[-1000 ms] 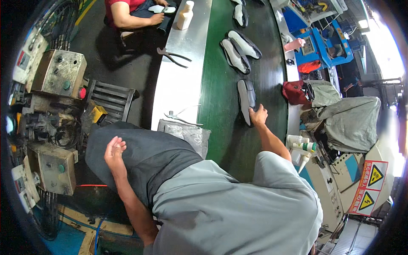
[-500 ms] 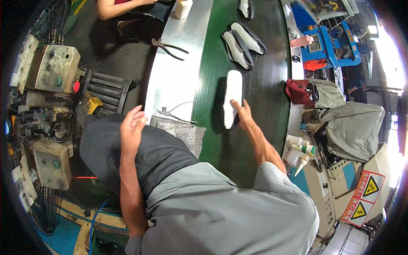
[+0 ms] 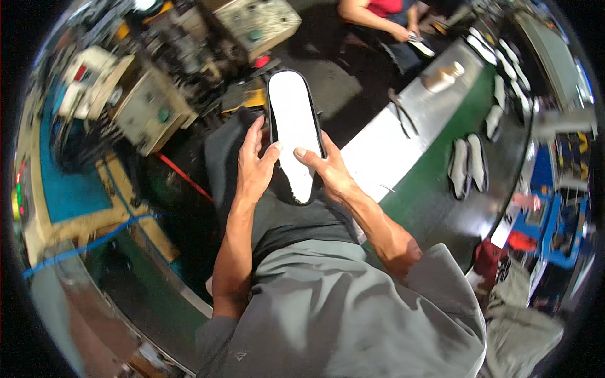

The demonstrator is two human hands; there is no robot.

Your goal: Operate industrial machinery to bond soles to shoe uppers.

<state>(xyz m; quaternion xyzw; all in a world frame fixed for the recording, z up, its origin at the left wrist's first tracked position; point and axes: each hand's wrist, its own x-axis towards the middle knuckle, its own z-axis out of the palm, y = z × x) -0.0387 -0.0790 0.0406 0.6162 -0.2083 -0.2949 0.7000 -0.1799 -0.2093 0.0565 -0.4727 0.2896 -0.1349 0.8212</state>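
Note:
A black unsoled shoe (image 3: 291, 113) is held up in front of me over my lap, its white underside facing up and the rounded wide end pointing away. My right hand (image 3: 332, 171) grips its right edge, with the thumb lying on the white surface. Along the left edge, my left hand (image 3: 251, 173) has its thumb against the rim and its fingers down the side. The undersides of the fingers on both hands are hidden by the shoe.
To the right runs a steel ledge (image 3: 372, 154) with pliers (image 3: 403, 116) on it. Beyond is a green conveyor belt (image 3: 422, 205) carrying a pair of similar shoes (image 3: 468, 167) and several more. Machine control boxes (image 3: 154, 107) stand at left. A seated co-worker (image 3: 384, 19) handles a shoe.
My right hand has brought the shoe from over the belt to my lap, and my left hand has joined it there. The view has swung left toward the machines.

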